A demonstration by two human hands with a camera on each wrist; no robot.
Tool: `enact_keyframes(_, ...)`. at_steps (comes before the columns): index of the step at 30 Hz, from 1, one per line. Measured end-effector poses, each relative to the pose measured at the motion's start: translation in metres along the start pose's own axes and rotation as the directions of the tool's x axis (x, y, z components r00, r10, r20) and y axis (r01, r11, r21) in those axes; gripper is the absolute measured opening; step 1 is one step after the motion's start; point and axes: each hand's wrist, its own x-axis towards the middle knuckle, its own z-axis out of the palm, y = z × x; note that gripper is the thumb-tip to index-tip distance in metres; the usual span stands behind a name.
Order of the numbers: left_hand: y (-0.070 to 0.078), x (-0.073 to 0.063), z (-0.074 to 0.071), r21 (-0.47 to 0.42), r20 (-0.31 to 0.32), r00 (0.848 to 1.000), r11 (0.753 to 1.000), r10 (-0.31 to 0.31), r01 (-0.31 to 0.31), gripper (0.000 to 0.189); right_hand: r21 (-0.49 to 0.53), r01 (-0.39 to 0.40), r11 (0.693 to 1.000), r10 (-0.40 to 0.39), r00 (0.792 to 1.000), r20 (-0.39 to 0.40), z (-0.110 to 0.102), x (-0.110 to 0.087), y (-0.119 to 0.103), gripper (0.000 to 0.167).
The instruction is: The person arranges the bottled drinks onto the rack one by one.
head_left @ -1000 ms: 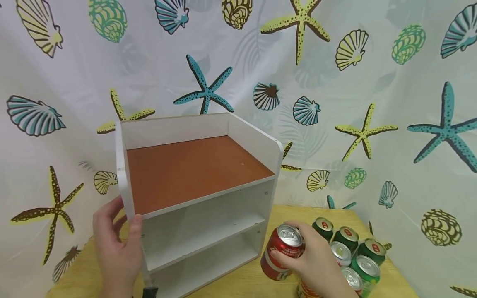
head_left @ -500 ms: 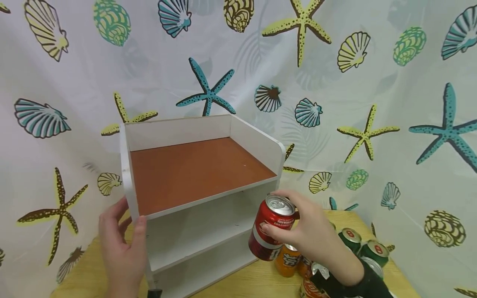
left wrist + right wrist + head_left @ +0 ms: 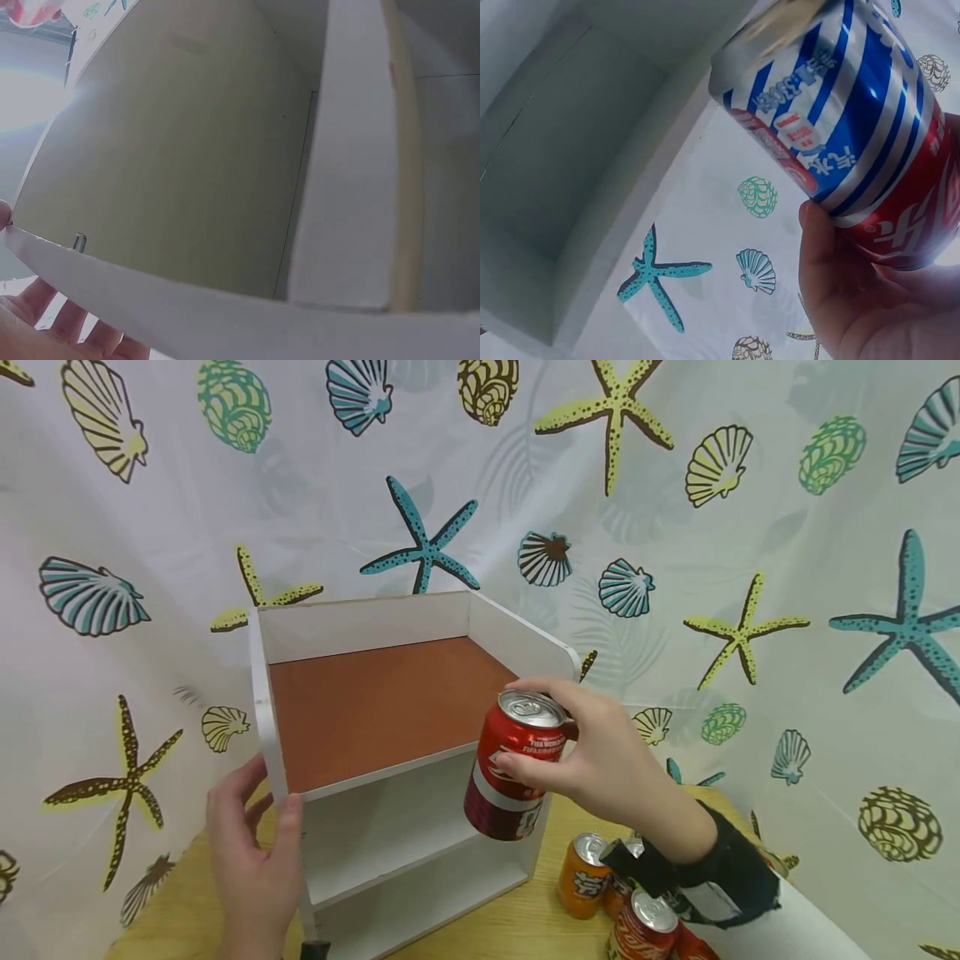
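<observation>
My right hand [image 3: 603,756] grips a red soda can [image 3: 498,777] around its upper part, thumb at the front. The can hangs slightly tilted before the right part of a white shelf unit [image 3: 375,806], overlapping the front edge of its brown top board [image 3: 390,702]. Close up in the right wrist view, the can [image 3: 832,127] shows blue and white stripes and a red band beside the shelf. With its thumb at the front edge, my left hand [image 3: 258,852] holds the unit's left side panel. In the left wrist view its fingers [image 3: 71,319] lie along the panel's outer face.
Orange soda cans [image 3: 581,881] stand on the wooden table [image 3: 480,918] right of the shelf. A red can [image 3: 641,927] stands nearer, and my right forearm hides others behind it. A curtain [image 3: 787,552] with shells and starfish hangs behind.
My right hand has lifted the red can up and to the left, from low beside the shelf to the top board's height. My left hand keeps its hold on the side panel.
</observation>
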Motion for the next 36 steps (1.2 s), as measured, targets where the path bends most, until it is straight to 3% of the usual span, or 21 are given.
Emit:
enact_keyframes(13,-0.003,-0.001,-0.001,0.003,0.003,1.000,1.000,0.015,-0.015,0.052,0.049,0.038,0.998,-0.040,0.998,0.051,0.003,0.045,-0.024,0.059)
enact_keyframes(19,-0.001,-0.001,-0.001,0.005,0.014,1.000,1.000,-0.007,0.006,0.052,0.051,0.063,0.997,-0.066,0.996,0.059,0.009,0.061,-0.030,0.059)
enact_keyframes(29,0.001,0.000,-0.003,0.021,0.015,1.000,1.000,-0.017,0.016,0.052,-0.024,0.072,0.997,-0.071,0.996,0.062,0.023,0.080,-0.030,0.055)
enact_keyframes(36,0.003,0.000,-0.002,0.015,0.022,0.999,0.999,-0.039,0.039,0.051,0.019,0.085,0.996,-0.086,0.994,0.070,0.035,0.091,-0.025,0.055)
